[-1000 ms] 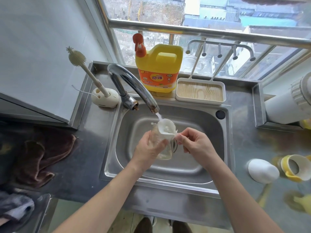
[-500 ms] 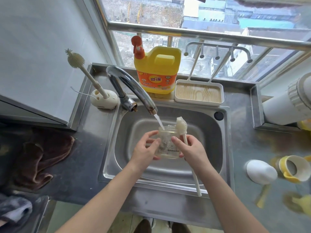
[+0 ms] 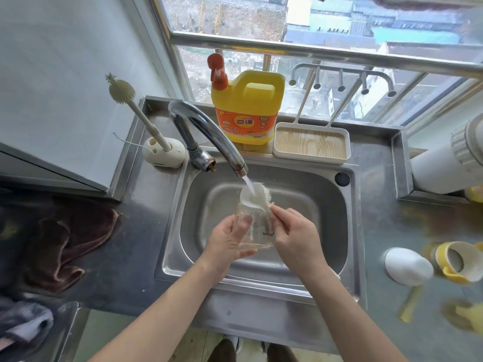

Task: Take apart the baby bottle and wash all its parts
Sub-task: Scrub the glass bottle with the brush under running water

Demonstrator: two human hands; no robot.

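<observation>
Stainless steel frames the job in the head view. The sink [image 3: 261, 284] catches the run-off, so the clear bottle [image 3: 257, 232] is kept over the basin, just under the faucet [image 3: 209, 131]. The left hand [image 3: 232, 241] wraps fingers and thumb round the bottle's body and tips the mouth toward the spout, apparently so the stream falls straight in. The right hand [image 3: 296, 239] has its fingers curled, pinching the white brush [image 3: 254, 195] just below the bristles; the handle is hidden behind the hand. The bristle head sits at the bottle's mouth, right in the water, so it scrubs and rinses at once. The white cap [image 3: 407, 266] and yellow collar [image 3: 456, 262] lie on the counter to the right, well apart from the sink. The bottle is therefore already dismantled, and I judge those parts wait their turn. The yellow detergent jug [image 3: 248, 108] stands behind the faucet.

Half a second earlier the brush stood outside the bottle, beside its mouth, its long handle showing below the right hand. Now the head is at the mouth and the bottle leans more toward the spout.
</observation>
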